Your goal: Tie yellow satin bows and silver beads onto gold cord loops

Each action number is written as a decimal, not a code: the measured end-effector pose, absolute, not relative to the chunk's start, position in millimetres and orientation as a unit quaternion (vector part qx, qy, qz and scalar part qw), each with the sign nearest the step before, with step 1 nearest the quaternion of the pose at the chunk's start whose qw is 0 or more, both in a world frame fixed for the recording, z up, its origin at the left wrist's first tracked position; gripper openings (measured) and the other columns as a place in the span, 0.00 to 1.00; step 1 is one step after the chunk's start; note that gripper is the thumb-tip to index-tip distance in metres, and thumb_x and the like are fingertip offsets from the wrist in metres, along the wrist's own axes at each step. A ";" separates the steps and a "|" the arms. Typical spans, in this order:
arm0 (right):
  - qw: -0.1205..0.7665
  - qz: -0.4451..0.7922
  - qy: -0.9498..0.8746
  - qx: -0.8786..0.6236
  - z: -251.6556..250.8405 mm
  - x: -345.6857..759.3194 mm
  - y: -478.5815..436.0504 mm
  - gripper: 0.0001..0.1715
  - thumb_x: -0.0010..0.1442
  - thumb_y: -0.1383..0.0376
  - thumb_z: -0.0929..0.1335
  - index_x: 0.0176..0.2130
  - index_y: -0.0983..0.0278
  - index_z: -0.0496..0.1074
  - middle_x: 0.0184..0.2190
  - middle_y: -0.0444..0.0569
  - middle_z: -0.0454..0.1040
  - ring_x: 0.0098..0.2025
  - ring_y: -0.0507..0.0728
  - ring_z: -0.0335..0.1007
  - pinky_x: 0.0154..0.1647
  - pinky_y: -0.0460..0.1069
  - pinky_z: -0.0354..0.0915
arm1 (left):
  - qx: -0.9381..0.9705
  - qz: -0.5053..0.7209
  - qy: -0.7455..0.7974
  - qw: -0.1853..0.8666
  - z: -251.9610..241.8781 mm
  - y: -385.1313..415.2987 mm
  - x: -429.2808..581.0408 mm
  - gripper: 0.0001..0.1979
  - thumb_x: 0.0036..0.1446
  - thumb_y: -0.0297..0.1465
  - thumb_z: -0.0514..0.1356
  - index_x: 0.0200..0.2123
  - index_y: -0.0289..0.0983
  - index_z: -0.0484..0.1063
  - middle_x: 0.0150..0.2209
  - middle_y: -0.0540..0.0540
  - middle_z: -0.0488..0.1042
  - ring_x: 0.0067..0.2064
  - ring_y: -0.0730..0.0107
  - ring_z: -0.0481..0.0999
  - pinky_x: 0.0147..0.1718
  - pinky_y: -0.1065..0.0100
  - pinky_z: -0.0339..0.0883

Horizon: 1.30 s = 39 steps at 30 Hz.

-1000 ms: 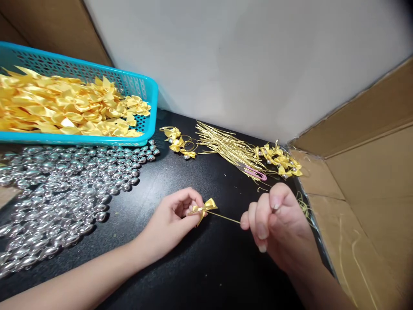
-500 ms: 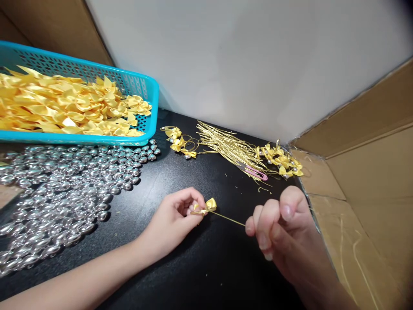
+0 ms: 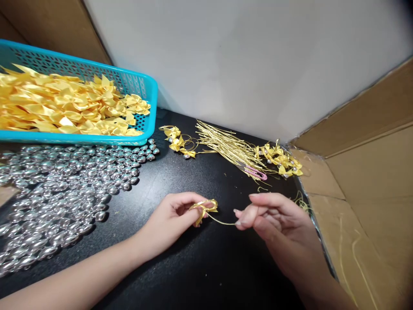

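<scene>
My left hand [image 3: 177, 215] is closed, pinching a yellow satin ribbon bow [image 3: 211, 205] between thumb and fingers. Part of the bow is covered by those fingers. Out of it runs a thin gold cord [image 3: 221, 221], slightly curved, to my right hand [image 3: 277, 228]. There the cord's end disappears at the curled fingertips, while the index finger is held more loosely above. Both hands are just over the black tabletop [image 3: 193, 267], apart from each other.
A blue basket [image 3: 151, 112] of yellow bows [image 3: 74, 103] stands at back left. Silver beads [image 3: 71, 189] spread below it. Gold twist ties [image 3: 226, 146], a pink clip [image 3: 256, 173] and beaded bows [image 3: 280, 159] lie behind my hands. Cardboard [image 3: 364, 181] borders the right.
My right hand has moved left and turned, with its fingers less tightly curled. The cord went from straight to slack. The bow has turned in my left hand.
</scene>
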State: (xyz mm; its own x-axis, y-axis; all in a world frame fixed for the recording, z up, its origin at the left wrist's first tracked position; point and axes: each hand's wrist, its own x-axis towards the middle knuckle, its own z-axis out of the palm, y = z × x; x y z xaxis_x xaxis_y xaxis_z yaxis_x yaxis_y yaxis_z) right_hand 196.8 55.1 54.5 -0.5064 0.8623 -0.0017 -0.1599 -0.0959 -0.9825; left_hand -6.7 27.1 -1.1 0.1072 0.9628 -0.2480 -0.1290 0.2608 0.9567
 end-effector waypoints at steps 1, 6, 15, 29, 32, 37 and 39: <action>0.371 0.672 -0.553 -0.323 54.3 196.6 55.9 0.14 0.62 0.70 0.69 0.45 0.52 0.75 0.32 0.39 0.81 0.37 0.47 0.78 0.43 0.42 0.73 | 0.417 0.443 0.499 0.617 -1.7 26.9 -6.9 0.08 0.52 0.31 0.61 0.33 0.35 0.80 0.26 0.49 0.77 0.25 0.75 0.69 0.26 0.73 0.65; 0.341 0.682 -0.547 -0.344 56.7 192.9 59.0 0.09 0.58 0.72 0.71 0.36 0.57 0.78 0.32 0.41 0.80 0.35 0.47 0.78 0.40 0.40 0.73 | 0.413 0.452 0.486 0.624 -5.8 25.1 -8.0 0.07 0.53 0.29 0.61 0.35 0.36 0.77 0.28 0.49 0.76 0.26 0.75 0.69 0.27 0.73 0.65; 0.326 0.705 -0.524 -0.349 56.7 188.8 59.6 0.04 0.61 0.69 0.69 0.34 0.61 0.76 0.32 0.44 0.81 0.33 0.50 0.79 0.38 0.45 0.74 | 0.475 0.432 0.479 0.599 -8.1 22.4 -9.7 0.08 0.56 0.28 0.58 0.32 0.36 0.78 0.27 0.50 0.71 0.26 0.74 0.69 0.26 0.72 0.63; 0.304 0.728 -0.525 -0.320 71.8 203.5 56.9 0.04 0.59 0.69 0.71 0.33 0.60 0.76 0.26 0.42 0.79 0.23 0.50 0.77 0.36 0.49 0.74 | 0.513 0.442 0.513 0.528 -1.5 24.8 -5.9 0.11 0.57 0.30 0.58 0.27 0.36 0.79 0.24 0.50 0.70 0.26 0.73 0.68 0.27 0.72 0.61; 0.299 0.728 -0.526 -0.323 73.5 204.3 56.6 0.04 0.59 0.68 0.71 0.32 0.60 0.76 0.27 0.42 0.79 0.22 0.50 0.77 0.38 0.50 0.74 | 0.510 0.442 0.513 0.530 -1.7 25.2 -5.3 0.11 0.57 0.31 0.58 0.27 0.36 0.79 0.24 0.50 0.70 0.26 0.74 0.67 0.27 0.72 0.61; 0.324 0.710 -0.538 -0.320 73.0 203.3 54.9 0.04 0.59 0.68 0.71 0.33 0.58 0.76 0.26 0.42 0.79 0.26 0.51 0.77 0.40 0.51 0.74 | 0.506 0.431 0.522 0.534 0.3 25.3 -6.4 0.11 0.57 0.31 0.58 0.29 0.36 0.80 0.23 0.51 0.69 0.25 0.73 0.67 0.26 0.72 0.61; 0.333 0.690 -0.555 -0.324 70.6 200.8 55.3 0.04 0.60 0.68 0.70 0.34 0.58 0.77 0.28 0.44 0.80 0.31 0.52 0.78 0.39 0.50 0.74 | 0.510 0.425 0.519 0.539 0.4 25.5 -8.0 0.11 0.57 0.31 0.57 0.32 0.37 0.81 0.22 0.51 0.69 0.26 0.73 0.67 0.27 0.72 0.61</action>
State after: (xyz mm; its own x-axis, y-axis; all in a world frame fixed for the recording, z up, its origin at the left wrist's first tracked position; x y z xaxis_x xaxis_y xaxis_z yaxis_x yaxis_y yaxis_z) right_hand 200.8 55.3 70.6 -0.5680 0.8193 -0.0778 -0.1007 -0.1630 -0.9815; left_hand -8.0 25.5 0.4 0.0999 0.9871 -0.1253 0.0707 0.1185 0.9904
